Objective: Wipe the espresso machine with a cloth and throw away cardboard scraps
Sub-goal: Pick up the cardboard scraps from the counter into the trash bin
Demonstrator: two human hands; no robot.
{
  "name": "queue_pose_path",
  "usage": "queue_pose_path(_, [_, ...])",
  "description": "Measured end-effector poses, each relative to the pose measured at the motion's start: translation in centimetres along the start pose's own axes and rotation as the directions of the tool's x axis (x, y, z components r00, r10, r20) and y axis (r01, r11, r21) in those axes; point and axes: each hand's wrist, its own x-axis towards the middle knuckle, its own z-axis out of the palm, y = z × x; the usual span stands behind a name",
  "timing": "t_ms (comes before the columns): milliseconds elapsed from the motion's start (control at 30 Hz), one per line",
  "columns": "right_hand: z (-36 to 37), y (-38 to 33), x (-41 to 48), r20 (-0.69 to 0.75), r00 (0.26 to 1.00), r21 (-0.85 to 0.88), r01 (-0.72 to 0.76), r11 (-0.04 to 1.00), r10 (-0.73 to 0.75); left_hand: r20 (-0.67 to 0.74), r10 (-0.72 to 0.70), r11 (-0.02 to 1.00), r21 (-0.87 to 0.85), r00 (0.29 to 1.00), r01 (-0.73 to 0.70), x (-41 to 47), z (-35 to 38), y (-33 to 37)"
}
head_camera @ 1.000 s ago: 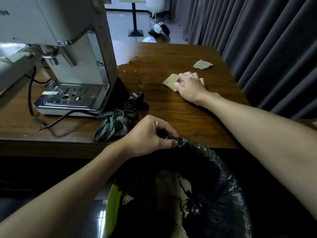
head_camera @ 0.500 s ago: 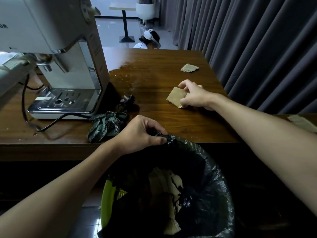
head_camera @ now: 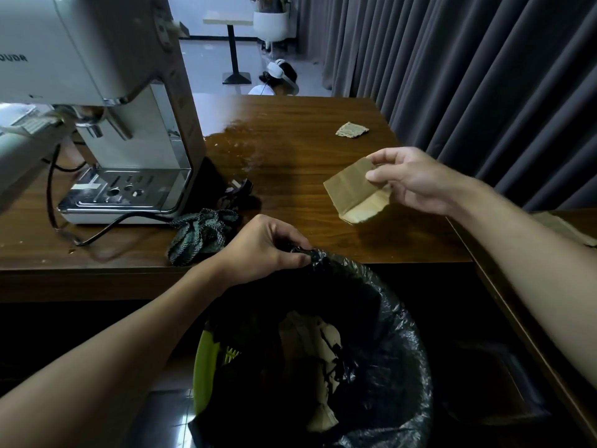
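My right hand [head_camera: 410, 179] pinches a folded brown cardboard scrap [head_camera: 355, 192] and holds it in the air above the wooden table [head_camera: 290, 150]. My left hand [head_camera: 261, 250] grips the rim of the black bin bag [head_camera: 381, 318], which lines a green bin [head_camera: 203, 363] below the table's front edge. Several cardboard pieces lie inside the bag. A smaller scrap [head_camera: 351, 130] rests far right on the table. The white espresso machine [head_camera: 106, 101] stands at the left. A crumpled dark green cloth [head_camera: 202, 236] lies in front of it.
A black power cord [head_camera: 106, 227] loops from the machine across the table's left front. Grey curtains [head_camera: 484, 76] hang close on the right. Another flat cardboard piece [head_camera: 568, 227] lies on a side surface at far right. A person sits beyond the table's far edge.
My right hand has lifted the cardboard scrap off the table and drawn it nearer to me. My left hand has kept its hold on the bag's rim.
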Motion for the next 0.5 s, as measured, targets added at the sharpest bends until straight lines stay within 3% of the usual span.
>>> queue_pose_path(100, [0.1,-0.8,-2.3,0.248,0.968,0.025,-0.03,0.999,0.023,-0.005,-0.012,1.0,-0.016,1.0,0.012,0.0,0.0,0.0])
queue_pose_path(167, [0.7,-1.0,-2.8,0.399,0.913,-0.09,-0.049,0.995,0.081,0.017,0.007,0.999,-0.044,1.0,-0.006,-0.1,-0.1,0.1])
queue_pose_path(233, [1.2,-0.9,-2.5,0.446,0.886,-0.191,-0.047,0.98,0.13,0.018,0.02,0.998,-0.062,1.0,-0.018,-0.1,0.1,0.2])
queue_pose_path(300, [1.4,-0.4,-1.3,0.359,0.927,-0.198,-0.038,0.979,0.109,-0.004,0.007,0.999,-0.046,1.0,-0.008,-0.1,0.2,0.3])
queue_pose_path(367, [1.3,0.9,0.6,0.181,0.983,-0.238,0.03,0.971,0.014,-0.004,-0.001,1.0,-0.028,1.0,0.001,-0.1,0.2,0.4])
queue_pose_path(433, [0.9,2.3,3.0,-0.007,0.995,-0.44,0.089,0.894,-0.103,-0.003,-0.008,1.0,-0.015,1.0,0.008,-0.1,0.1,0.4])
queue_pose_path(500, [0.5,3.4,5.5,-0.118,0.983,-0.575,0.05,0.816,-0.143,-0.012,-0.01,1.0,-0.005,1.0,0.01,-0.1,0.0,0.3])
